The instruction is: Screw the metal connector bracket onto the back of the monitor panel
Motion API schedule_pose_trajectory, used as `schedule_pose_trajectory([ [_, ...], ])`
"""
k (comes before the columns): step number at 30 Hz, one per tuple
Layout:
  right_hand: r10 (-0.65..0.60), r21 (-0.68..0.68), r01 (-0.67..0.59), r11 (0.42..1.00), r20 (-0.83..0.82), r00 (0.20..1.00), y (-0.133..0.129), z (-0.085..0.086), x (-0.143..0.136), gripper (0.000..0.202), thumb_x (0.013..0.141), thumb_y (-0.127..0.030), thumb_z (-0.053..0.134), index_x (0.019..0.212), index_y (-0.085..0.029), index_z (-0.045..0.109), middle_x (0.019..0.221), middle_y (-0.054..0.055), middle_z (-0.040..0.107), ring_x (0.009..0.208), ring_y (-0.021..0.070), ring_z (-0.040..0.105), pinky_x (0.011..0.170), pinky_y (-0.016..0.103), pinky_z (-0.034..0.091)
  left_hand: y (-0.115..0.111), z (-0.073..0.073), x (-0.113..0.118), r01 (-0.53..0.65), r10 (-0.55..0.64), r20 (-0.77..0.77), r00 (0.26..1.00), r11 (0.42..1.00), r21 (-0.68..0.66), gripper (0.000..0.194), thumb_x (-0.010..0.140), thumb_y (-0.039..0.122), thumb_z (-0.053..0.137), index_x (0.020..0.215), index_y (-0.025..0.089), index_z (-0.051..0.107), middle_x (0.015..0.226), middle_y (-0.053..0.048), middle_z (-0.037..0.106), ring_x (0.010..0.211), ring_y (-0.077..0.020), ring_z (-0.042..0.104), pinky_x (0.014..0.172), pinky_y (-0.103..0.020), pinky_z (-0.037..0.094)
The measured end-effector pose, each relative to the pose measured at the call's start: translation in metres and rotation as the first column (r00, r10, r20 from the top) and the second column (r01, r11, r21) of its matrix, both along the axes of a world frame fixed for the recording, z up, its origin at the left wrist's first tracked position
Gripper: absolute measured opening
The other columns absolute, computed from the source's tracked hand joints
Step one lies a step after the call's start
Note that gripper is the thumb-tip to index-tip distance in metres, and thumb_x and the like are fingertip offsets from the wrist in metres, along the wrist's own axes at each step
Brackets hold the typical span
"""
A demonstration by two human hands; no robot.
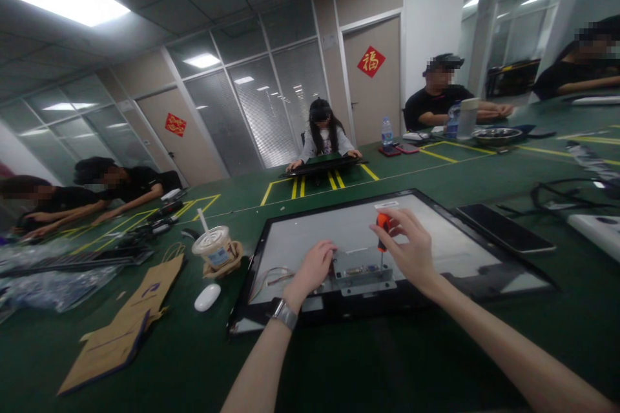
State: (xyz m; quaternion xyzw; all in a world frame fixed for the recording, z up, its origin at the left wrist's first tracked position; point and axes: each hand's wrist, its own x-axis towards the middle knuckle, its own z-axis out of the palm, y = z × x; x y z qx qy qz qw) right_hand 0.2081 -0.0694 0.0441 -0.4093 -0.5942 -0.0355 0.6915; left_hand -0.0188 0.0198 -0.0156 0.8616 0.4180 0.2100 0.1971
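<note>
- The right hand (409,246) pinches the orange-and-black screwdriver (382,229) by its handle, thumb against fingertips; the shaft points straight down to the right end of a metal bracket (363,275).
- The left hand (314,268) rests low on the flat panel (295,239), fingers close together and bent, tips at the bracket's left end; I cannot tell from here whether they grip something small.
- The panel lies flat on the near side of the green table (184,361), dark-framed, its long sides running left to right; the bracket sits nearer its near edge than its far one.
- Thin wires (276,276) loop over the panel between the left hand and the panel's left edge.
- On the left, a drink cup (212,245) in a brown carrier (223,266) stands just beside the panel, leaving only a narrow gap; a white oval case (207,297) lies nearer the wearer, and a paper bag (138,303) farther left.
- On the right, a black phone (506,228) lies close along the panel's edge.
- Beyond the panel's far edge, a strip of tabletop gives room up to the yellow tape (336,181).
- At the table's far edge, a co-worker (327,139) holds another dark panel (322,166).
</note>
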Motion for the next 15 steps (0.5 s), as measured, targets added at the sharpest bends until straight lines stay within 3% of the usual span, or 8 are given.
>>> schedule_pose_trajectory([
  [7,0.053,-0.065,-0.056,0.996,-0.043,0.998,-0.0002,-0.0029,-0.0012,0.020,0.091,-0.039,0.069,0.104,-0.024,0.070,0.088,0.006,0.064,0.068,0.0182,0.063,0.058,0.034,0.059,-0.0007,0.0002,0.0006,-0.001,0.001,0.007,1.000,1.000,0.005,0.042,0.104,0.027,0.029,0.122,0.017,0.066,0.140,-0.010,0.061,0.134,-0.0202,0.054,0.121,-0.040,0.038],
  [9,0.138,-0.105,-0.148,0.983,-0.094,0.986,0.0000,-0.0055,-0.0029,0.020,0.095,-0.038,0.062,0.108,-0.024,0.069,0.090,0.006,0.066,0.069,0.0181,0.064,0.058,0.033,0.058,-0.0003,0.0000,0.0007,0.004,-0.004,0.001,1.000,1.000,0.011,0.042,0.104,0.026,0.029,0.123,0.017,0.066,0.140,-0.011,0.061,0.135,-0.0204,0.053,0.121,-0.039,0.037],
  [12,0.344,-0.180,-0.388,0.904,-0.232,0.910,0.0002,-0.0063,-0.0047,0.026,0.100,-0.041,0.050,0.112,-0.025,0.066,0.095,0.006,0.069,0.070,0.0175,0.067,0.055,0.030,0.056,0.0004,-0.0003,0.0011,0.011,-0.011,-0.011,1.000,1.000,0.016,0.042,0.104,0.024,0.029,0.122,0.016,0.066,0.141,-0.012,0.061,0.136,-0.0210,0.052,0.121,-0.039,0.037],
  [15,0.432,-0.203,-0.506,0.838,-0.319,0.844,0.0019,-0.0028,-0.0024,0.025,0.095,-0.045,0.059,0.103,-0.023,0.068,0.090,0.005,0.069,0.077,0.0190,0.067,0.061,0.030,0.055,0.0008,-0.0006,0.0014,0.009,-0.009,0.004,1.000,1.000,0.019,0.041,0.104,0.025,0.030,0.122,0.016,0.066,0.141,-0.011,0.061,0.135,-0.0207,0.053,0.121,-0.038,0.037],
])
